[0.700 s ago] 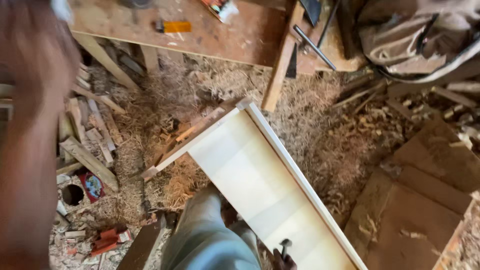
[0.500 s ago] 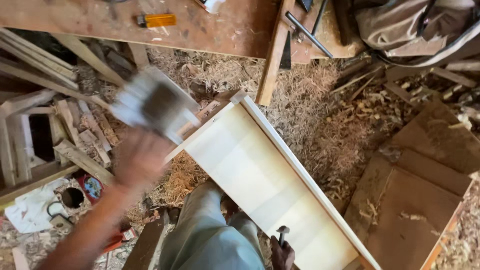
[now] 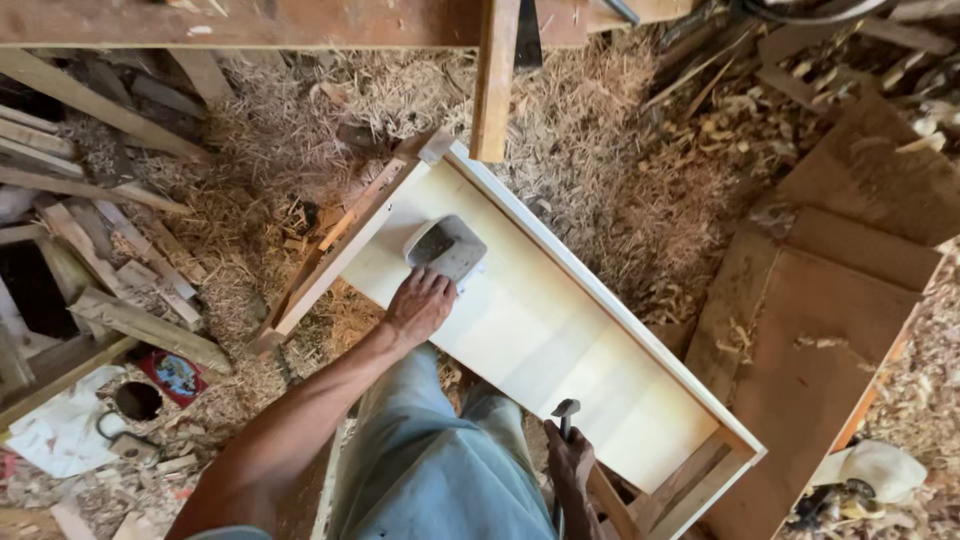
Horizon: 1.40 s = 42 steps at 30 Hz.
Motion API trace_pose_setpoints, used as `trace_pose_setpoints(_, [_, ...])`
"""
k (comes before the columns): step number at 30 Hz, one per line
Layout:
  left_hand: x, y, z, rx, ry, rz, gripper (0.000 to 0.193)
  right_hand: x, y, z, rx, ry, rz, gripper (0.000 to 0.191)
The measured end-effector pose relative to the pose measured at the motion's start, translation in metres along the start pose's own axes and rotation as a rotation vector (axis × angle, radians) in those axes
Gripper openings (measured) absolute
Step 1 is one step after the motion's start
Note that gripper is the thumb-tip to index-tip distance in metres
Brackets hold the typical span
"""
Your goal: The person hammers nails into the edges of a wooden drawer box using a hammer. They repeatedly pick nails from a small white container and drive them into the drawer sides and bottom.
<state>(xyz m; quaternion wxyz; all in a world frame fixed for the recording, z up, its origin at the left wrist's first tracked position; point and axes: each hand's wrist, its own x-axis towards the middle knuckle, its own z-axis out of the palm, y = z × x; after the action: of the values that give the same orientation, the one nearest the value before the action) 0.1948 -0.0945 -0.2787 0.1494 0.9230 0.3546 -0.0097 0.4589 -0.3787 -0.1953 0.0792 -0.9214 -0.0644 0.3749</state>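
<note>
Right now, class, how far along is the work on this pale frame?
Done: the frame looks assembled, with side rails and an end piece. In hand: the left hand rests a grey block on the panel, and the right hand holds a hammer. Left: any further hammering; none shows.

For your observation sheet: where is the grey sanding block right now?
In the head view, the grey sanding block lies under the left hand on the pale wooden panel, near its upper-left end, just below the upright wooden post.
</note>
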Motion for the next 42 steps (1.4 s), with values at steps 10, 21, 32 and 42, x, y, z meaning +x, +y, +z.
trace_pose_setpoints(10, [0.085,-0.001,0.006,-0.269,-0.402,-0.300,0.023,0.026,0.014,-0.005,0.010,-0.075,0.022,0.034])
trace_pose_setpoints(21, [0.114,0.009,0.036,-0.359,-0.108,-0.409,0.025,0.046,0.036,-0.002,-0.013,-0.106,0.039,0.036])
trace_pose_setpoints(32, [0.136,0.064,0.051,-0.399,-0.419,-0.599,0.041,0.086,0.093,-0.010,0.122,-0.130,0.141,0.036])
trace_pose_setpoints(42, [0.135,0.112,0.056,-0.088,-0.604,-0.422,0.028,0.108,0.167,-0.038,0.159,-0.129,0.115,0.041])
